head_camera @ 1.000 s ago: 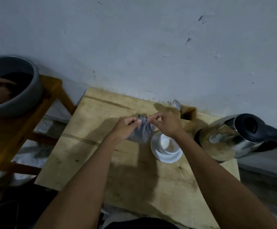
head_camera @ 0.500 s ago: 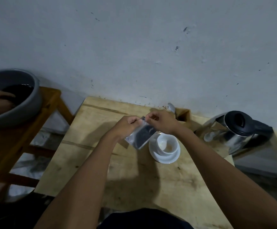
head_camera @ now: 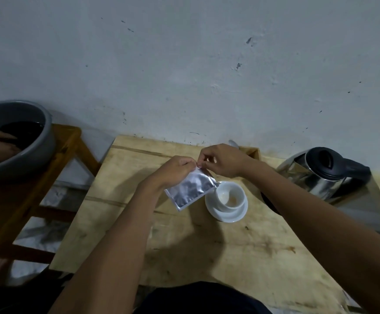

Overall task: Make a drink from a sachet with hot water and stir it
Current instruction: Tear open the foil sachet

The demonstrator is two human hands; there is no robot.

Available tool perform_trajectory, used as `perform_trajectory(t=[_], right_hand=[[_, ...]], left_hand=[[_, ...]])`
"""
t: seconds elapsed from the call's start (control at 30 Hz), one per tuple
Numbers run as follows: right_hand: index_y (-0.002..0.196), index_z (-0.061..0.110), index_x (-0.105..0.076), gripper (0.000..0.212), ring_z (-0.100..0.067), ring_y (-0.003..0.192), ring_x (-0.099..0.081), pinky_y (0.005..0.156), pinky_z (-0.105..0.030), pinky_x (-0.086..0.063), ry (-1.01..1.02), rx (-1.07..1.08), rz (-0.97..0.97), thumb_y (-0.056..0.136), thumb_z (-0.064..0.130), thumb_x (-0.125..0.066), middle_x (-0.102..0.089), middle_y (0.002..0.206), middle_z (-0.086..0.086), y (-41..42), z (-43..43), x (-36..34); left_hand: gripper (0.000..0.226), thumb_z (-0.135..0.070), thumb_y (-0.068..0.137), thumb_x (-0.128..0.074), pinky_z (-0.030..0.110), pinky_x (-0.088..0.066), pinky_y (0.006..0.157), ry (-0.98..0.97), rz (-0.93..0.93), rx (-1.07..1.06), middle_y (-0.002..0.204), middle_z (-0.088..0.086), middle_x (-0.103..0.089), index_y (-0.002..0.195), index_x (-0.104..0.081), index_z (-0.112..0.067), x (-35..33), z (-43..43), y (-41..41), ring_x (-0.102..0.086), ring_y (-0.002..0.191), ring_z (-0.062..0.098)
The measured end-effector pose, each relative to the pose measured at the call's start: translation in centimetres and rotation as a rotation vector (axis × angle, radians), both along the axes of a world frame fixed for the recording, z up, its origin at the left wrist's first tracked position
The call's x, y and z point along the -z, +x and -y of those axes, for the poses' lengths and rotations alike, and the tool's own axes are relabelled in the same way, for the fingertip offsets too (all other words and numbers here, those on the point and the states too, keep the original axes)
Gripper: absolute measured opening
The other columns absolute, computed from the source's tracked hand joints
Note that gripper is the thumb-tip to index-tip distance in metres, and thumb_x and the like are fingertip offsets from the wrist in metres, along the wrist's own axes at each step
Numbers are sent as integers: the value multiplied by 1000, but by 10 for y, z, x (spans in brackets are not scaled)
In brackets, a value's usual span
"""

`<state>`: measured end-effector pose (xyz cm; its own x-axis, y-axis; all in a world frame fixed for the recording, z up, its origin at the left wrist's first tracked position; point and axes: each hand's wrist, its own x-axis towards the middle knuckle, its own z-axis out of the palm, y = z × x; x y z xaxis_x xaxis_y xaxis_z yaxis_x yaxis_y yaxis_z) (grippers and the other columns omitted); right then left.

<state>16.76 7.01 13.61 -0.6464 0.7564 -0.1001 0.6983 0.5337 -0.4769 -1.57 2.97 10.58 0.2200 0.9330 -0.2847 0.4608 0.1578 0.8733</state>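
The sachet [head_camera: 190, 188] hung tilted above the wooden table [head_camera: 207, 245], its lower corner just over the rim of the white cup [head_camera: 231, 196] on its saucer [head_camera: 226, 215]. The left hand [head_camera: 175, 171] and right hand [head_camera: 224, 160] each pinched its top edge, fingertips closed tight, close together. The foil looked light, thin and slick, likely floppy; gripping right beside the tear line seemed wisest, lest powder spill. The kettle [head_camera: 325, 173] stood near.
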Motion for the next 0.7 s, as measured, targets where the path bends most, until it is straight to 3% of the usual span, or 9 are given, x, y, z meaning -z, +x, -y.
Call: perform_trajectory(t=[0.17,0.37,0.47,0.63,0.7], right_hand=[[87,23,-65,8,-12,74,-61,71,-37,-50,143,22,-142,93,27,-61,-68,79,9,-2,10,7],[88,17,-68,7,-13,71,-56,70,-17,-27,351,64,-208,93,20,-64,-66,77,6,-10,26,14],[91,18,-68,6,-7,76,-56,67,-9,-33,290,101,-255,94,22,-64,-66,81,11,-11,24,14],[92,21,-67,8,-5,80,-62,70,-20,-47,122,140,-277,96,25,-62,-68,84,11,-8,15,12],[93,19,-67,8,-6,79,-61,71,-15,-45,113,150,-291,96,24,-62,-67,85,11,-10,14,12]], left_hand=[[27,-27,90,-49,28,-35,60,-5,90,-47,62,-4,-51,67,-63,-23,-2,0,-6,-43,55,12],[37,-19,95,-46,16,-45,61,-63,305,-107,66,-9,-58,63,-64,-23,4,6,-4,-51,65,7],[38,-22,93,-47,27,-37,70,-75,330,-151,61,-11,-56,58,-61,-23,4,5,-4,-48,71,12],[18,-30,92,-57,20,-43,75,-48,262,-77,81,-5,-65,87,-71,-21,2,2,-12,-56,79,8],[22,-33,92,-57,25,-41,76,-38,273,-73,78,1,-59,89,-71,-16,4,2,-13,-51,76,14]])
